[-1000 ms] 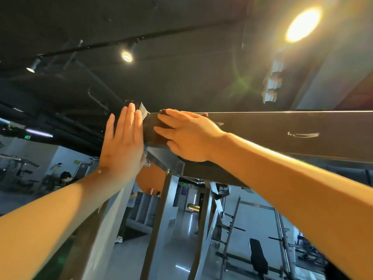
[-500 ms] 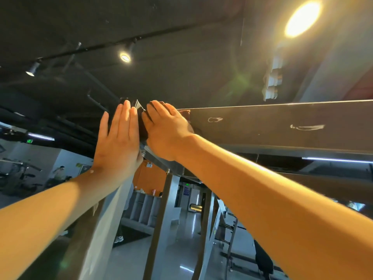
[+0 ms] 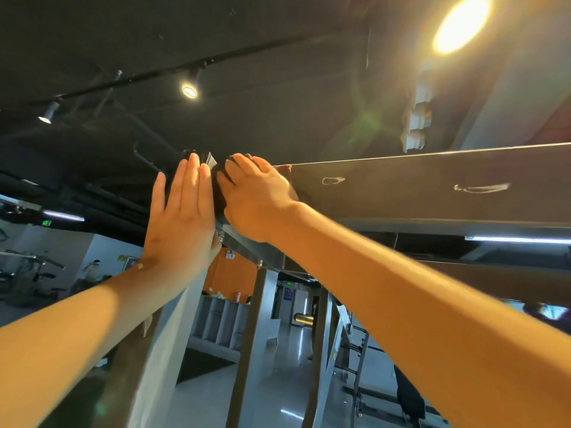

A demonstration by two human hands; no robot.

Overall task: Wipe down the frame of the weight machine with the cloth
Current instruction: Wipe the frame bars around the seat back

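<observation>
The weight machine's dark top beam (image 3: pixel 417 186) runs overhead from the right to a corner near the middle of the view. My right hand (image 3: pixel 256 199) presses a dark brown cloth (image 3: pixel 285 169) against the left end of that beam, fingers spread flat over it; most of the cloth is hidden under the hand. My left hand (image 3: pixel 180 217) lies flat with straight fingers against the upright post (image 3: pixel 160 350) at the corner, just left of the right hand. Two pale smear marks show on the beam to the right.
Grey uprights (image 3: pixel 247 350) of the frame drop below the corner. Other gym machines (image 3: pixel 27 273) stand at far left and a rack with a bench (image 3: pixel 408 393) at lower right. Ceiling lamps (image 3: pixel 460 26) glare above.
My right hand slid the cloth leftward along the beam to its corner end, close beside the left hand. The left hand stayed flat on the post.
</observation>
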